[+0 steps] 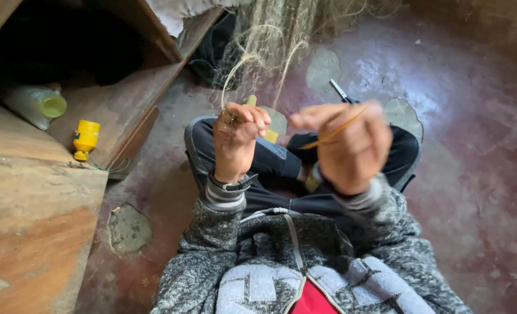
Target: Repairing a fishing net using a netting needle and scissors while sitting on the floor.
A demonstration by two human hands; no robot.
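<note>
Left hand: I am seeing the left hand (238, 136) raised in front of the chest, fingers curling shut around strands of the fishing net (270, 46); a dark wrist strap is sitting just below it.
Right hand: I am seeing the right hand (346, 142) raised beside the left, near but apart, fingers closing on a thin yellow netting needle (334, 132) that is running aslant across the knuckles.
Second tool: I am noting a dark slim metal tool (341, 92) sticking up behind the right hand; I cannot tell whether the hand is holding it.
Net position: I am reading the fishing net as hanging from above the hands, pale and tangled, its loops dropping to the left fist.
Yellow piece: I am seeing a small yellow object (270, 135) partly hiding behind the left hand, too covered to identify.
Posture: I am seeing the person sitting on the reddish floor (473, 174), legs in dark trousers, wearing a grey mottled jacket.
Surroundings: I am noting a wooden cabinet (31, 221) at the left, a yellow spool (86, 138) lying on its ledge, and a pale plastic bottle (36, 104) lying deeper inside.
</note>
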